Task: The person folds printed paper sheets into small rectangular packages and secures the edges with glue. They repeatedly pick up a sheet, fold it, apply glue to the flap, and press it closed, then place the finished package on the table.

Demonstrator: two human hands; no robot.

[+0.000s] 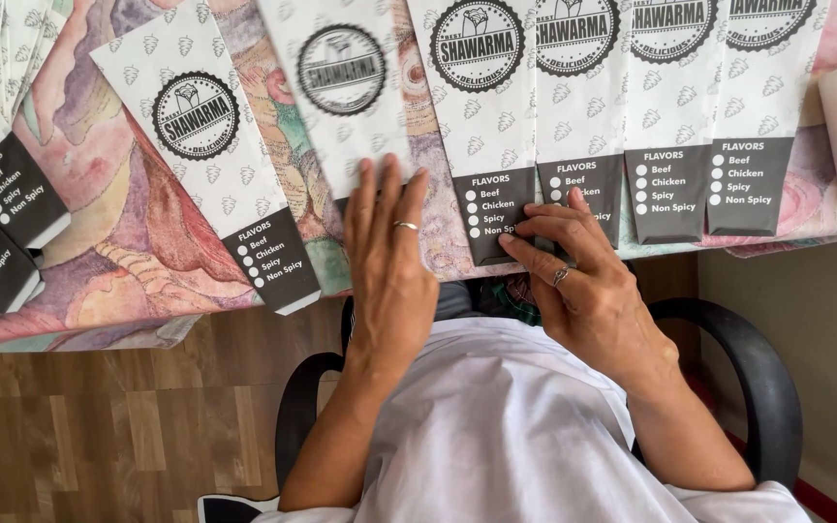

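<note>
White paper sleeves (666,116) already line the counter (128,242); left hand (389,261) flat on one at 12, right hand (573,266) fingertips pressing the next, 1 o'clock.

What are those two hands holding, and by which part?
Nothing is gripped. The left hand lies flat on the lower end of one white paper sleeve; the right hand presses its fingertips on the dark bottom panel of the next sleeve.
</note>
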